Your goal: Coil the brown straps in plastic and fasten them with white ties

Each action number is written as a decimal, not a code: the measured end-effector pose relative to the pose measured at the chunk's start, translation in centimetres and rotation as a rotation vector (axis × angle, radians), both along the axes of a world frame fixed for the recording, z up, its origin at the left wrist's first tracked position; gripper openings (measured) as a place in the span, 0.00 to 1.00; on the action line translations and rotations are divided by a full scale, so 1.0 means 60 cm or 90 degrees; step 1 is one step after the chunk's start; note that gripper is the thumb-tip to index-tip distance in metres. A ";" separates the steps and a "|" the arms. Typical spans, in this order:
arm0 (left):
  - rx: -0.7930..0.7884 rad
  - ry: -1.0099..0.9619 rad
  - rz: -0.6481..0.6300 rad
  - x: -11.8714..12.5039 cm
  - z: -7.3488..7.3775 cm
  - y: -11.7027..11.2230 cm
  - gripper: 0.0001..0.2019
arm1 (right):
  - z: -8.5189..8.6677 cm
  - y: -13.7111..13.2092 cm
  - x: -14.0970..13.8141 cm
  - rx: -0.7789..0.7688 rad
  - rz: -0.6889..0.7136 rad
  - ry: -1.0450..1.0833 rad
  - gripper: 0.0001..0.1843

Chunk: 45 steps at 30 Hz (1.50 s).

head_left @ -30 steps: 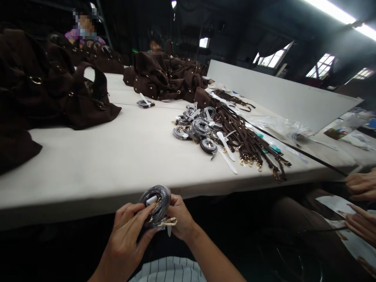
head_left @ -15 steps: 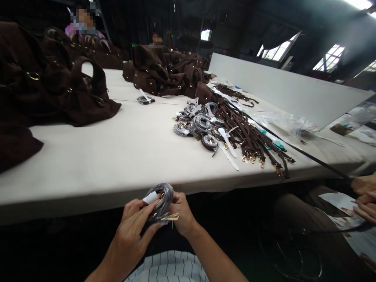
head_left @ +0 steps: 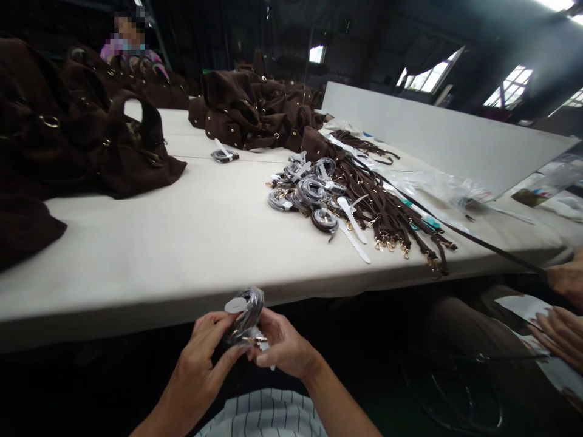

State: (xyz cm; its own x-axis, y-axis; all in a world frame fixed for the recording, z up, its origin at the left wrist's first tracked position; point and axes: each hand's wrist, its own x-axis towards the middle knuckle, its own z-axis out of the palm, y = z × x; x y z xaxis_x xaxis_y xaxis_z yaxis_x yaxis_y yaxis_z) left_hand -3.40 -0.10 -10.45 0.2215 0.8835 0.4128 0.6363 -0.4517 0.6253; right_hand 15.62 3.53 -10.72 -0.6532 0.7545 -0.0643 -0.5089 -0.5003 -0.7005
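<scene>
Below the table's front edge, both my hands hold a coiled dark strap (head_left: 247, 308) wrapped in clear plastic, with a gold clasp and a white tie end sticking out. My left hand (head_left: 200, 358) grips the coil from the left, fingers curled round it. My right hand (head_left: 281, 347) pinches the white tie and the clasp at the coil's lower right. A pile of similar wrapped coils (head_left: 307, 195) lies on the white table (head_left: 182, 243), beside a heap of loose brown straps (head_left: 387, 212) with gold clasps.
Dark brown suede bags (head_left: 82, 139) crowd the table's left, with more bags (head_left: 255, 115) at the back. One lone coil (head_left: 224, 155) lies mid-table. White serrated ties (head_left: 353, 221) lie by the pile. Another person's hands (head_left: 562, 303) work at the right edge. A person sits far back.
My right hand has shifted from cupping the coil to pinching the tie at its lower right. The coil has turned more edge-on. The neighbour's hands at the right have moved slightly.
</scene>
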 end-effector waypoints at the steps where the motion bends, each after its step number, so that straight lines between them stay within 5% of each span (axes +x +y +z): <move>1: -0.023 -0.010 -0.002 0.000 0.002 0.001 0.14 | -0.002 -0.001 0.001 0.019 0.002 -0.007 0.39; 11: -0.057 -0.007 0.029 0.032 -0.004 0.004 0.14 | -0.025 -0.009 -0.028 -0.066 -0.194 -0.007 0.22; 17: -0.185 -0.125 0.203 0.039 -0.011 0.000 0.27 | -0.022 -0.002 -0.022 -0.069 -0.198 0.026 0.21; 19: -0.195 -0.104 0.175 0.034 -0.007 0.004 0.30 | -0.022 0.003 -0.015 -0.067 -0.182 0.001 0.20; 25: -0.043 -0.016 0.018 0.026 0.000 0.012 0.15 | -0.014 0.017 0.006 0.007 -0.111 -0.087 0.23; 35: 0.036 -0.080 0.068 0.036 -0.020 0.007 0.21 | 0.013 0.009 0.003 0.055 -0.215 -0.232 0.22; 43: 0.025 -0.105 0.108 0.047 0.004 0.014 0.16 | 0.025 -0.015 0.003 0.041 -0.409 -0.240 0.25; 45: 0.008 -0.107 0.107 0.049 0.009 0.017 0.16 | 0.034 -0.021 0.003 0.061 -0.398 -0.243 0.20</move>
